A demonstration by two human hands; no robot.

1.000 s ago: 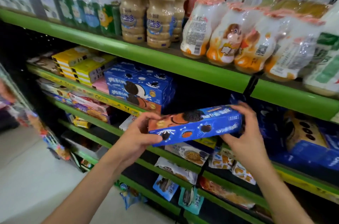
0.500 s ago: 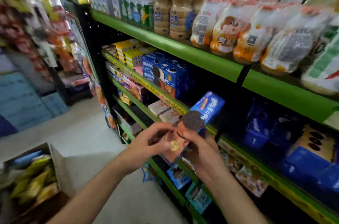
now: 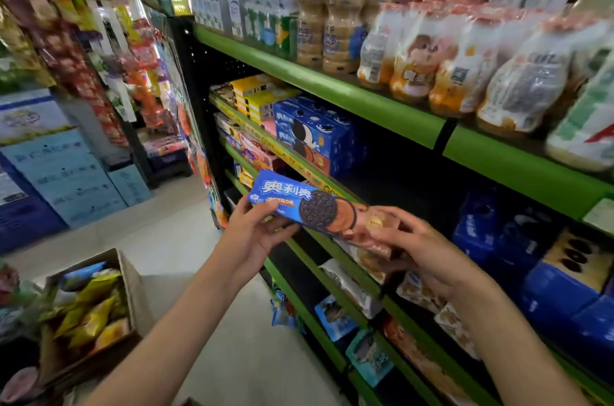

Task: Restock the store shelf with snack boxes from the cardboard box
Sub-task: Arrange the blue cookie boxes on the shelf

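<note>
Snack box (image 3: 309, 206), face up, gripped at its ends by left hand (image 3: 254, 233) and right hand (image 3: 422, 249).

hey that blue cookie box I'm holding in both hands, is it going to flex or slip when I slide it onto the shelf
The cookie box is a long flat carton with crisp edges, so it probably stays stiff. Its printing looks glossy, so it may slide easily. The left hand and right hand each hold one end without it sagging, suggesting it is light.
</note>
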